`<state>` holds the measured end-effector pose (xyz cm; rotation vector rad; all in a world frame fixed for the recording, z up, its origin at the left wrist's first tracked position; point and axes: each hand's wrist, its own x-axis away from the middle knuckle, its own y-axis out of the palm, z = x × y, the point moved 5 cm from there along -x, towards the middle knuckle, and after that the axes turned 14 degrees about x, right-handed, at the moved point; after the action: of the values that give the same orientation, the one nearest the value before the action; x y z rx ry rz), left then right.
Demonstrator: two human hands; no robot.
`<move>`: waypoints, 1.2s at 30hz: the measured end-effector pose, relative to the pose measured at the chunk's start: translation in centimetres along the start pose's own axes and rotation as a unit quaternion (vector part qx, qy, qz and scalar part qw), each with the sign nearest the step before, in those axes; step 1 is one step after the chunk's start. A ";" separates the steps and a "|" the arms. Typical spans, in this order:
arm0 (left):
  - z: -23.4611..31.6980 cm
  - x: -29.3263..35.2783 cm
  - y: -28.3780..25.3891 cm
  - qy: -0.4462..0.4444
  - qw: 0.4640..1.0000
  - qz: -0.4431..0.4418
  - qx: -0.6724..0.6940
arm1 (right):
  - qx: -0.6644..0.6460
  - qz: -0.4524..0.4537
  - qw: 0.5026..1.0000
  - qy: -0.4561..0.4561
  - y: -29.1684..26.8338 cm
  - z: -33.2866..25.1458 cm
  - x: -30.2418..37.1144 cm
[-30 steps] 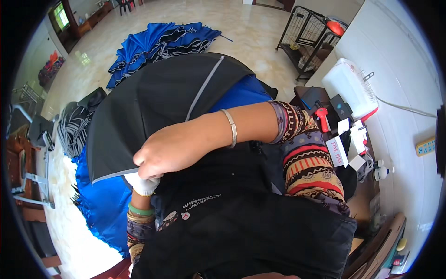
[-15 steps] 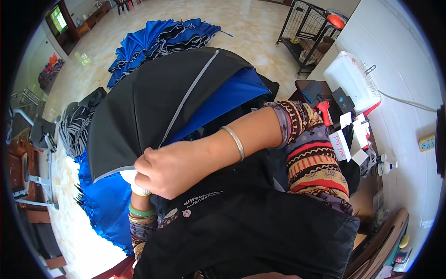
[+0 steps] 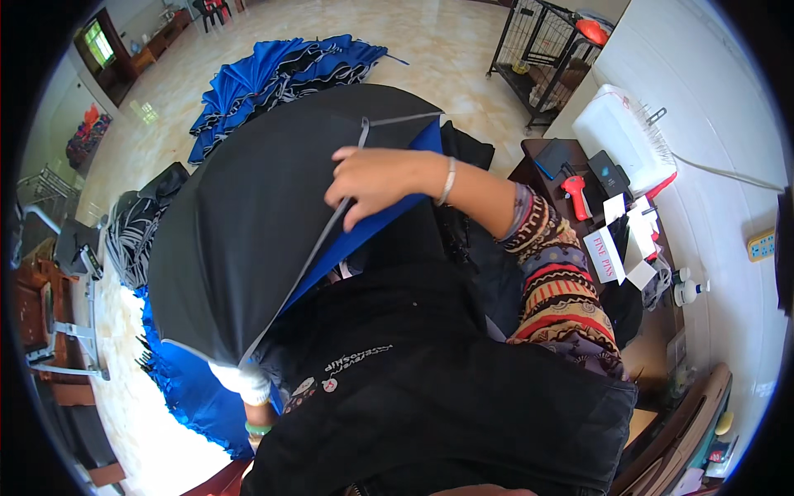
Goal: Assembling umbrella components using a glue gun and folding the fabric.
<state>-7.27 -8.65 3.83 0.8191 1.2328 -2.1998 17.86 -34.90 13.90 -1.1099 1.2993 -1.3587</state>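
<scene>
A large umbrella canopy, black on the outer side and blue inside with a grey edge binding, spreads before me. My left hand, in a white glove, is at its near lower corner; the cloth covers most of the fingers, which seem closed on the edge. My bare right hand, with a silver bangle at the wrist, lies across the grey binding farther up. Its fingers are apart, over the black cloth, with the thumb toward the blue side. A black apron covers my front.
More blue umbrella canopies lie on the floor beyond, and blue cloth hangs at the left. Bundled grey strips are beside it. At right, a dark table bears a red-handled tool and a white box. A wire cage stands behind.
My right hand has left the spot beside my left hand and moved up and right along the canopy's edge. The left hand has shifted slightly down, and the canopy's near corner has dropped.
</scene>
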 end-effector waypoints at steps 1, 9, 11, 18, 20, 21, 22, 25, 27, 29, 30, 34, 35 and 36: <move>-2.0 1.7 -0.4 -0.129 0.989 0.054 0.049 | 0.039 0.035 0.998 0.017 0.0 1.1 1.2; -7.7 7.7 -0.8 -0.194 0.960 0.196 0.040 | 0.018 0.200 0.980 0.000 -3.0 -4.0 7.7; -8.4 8.7 -2.4 -0.207 0.949 0.238 0.023 | -0.032 0.204 0.978 -0.014 -2.8 -6.3 7.4; 4.4 -5.5 -1.4 0.007 0.966 0.253 -0.054 | -0.171 0.283 0.943 -0.046 -2.8 -8.7 2.0; 9.1 -6.8 0.6 0.227 0.973 -0.044 0.021 | -0.205 0.251 0.946 -0.014 -4.2 -9.0 1.2; 11.9 -8.4 2.2 0.304 0.921 -0.198 0.144 | -0.239 0.219 0.946 0.023 -4.9 -9.1 0.7; 14.5 -9.6 3.8 0.338 0.896 -0.259 0.126 | -0.267 0.184 0.944 0.054 -5.2 -8.9 -0.3; 14.0 -10.5 6.7 0.303 0.890 -0.272 0.203 | -0.218 0.209 0.953 -0.010 -6.4 -10.0 -0.5; 12.4 -11.3 7.9 0.306 0.886 -0.294 0.187 | -0.197 0.171 0.964 -0.049 -7.3 -10.1 -0.2; 11.1 -11.0 9.4 0.316 0.845 -0.377 0.208 | -0.162 0.031 0.981 -0.103 -6.8 -10.6 -0.3; 10.3 -10.7 10.4 0.315 0.850 -0.370 0.203 | -0.156 0.029 0.981 -0.110 -6.9 -10.5 -0.1; 9.1 -11.5 11.2 0.285 0.850 -0.315 0.310 | -0.193 -0.024 0.967 -0.166 -5.4 -10.3 -0.1; 9.1 -11.3 11.3 0.293 0.857 -0.334 0.260 | -0.188 -0.014 0.969 -0.161 -5.2 -10.2 -0.3; 9.2 -11.0 11.3 0.300 0.862 -0.352 0.209 | -0.183 -0.005 0.971 -0.156 -5.1 -10.2 -0.5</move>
<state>5.51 -20.68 8.76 1.5029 1.5281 -3.0068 7.77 -32.63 18.61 -1.5141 1.3372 -0.9209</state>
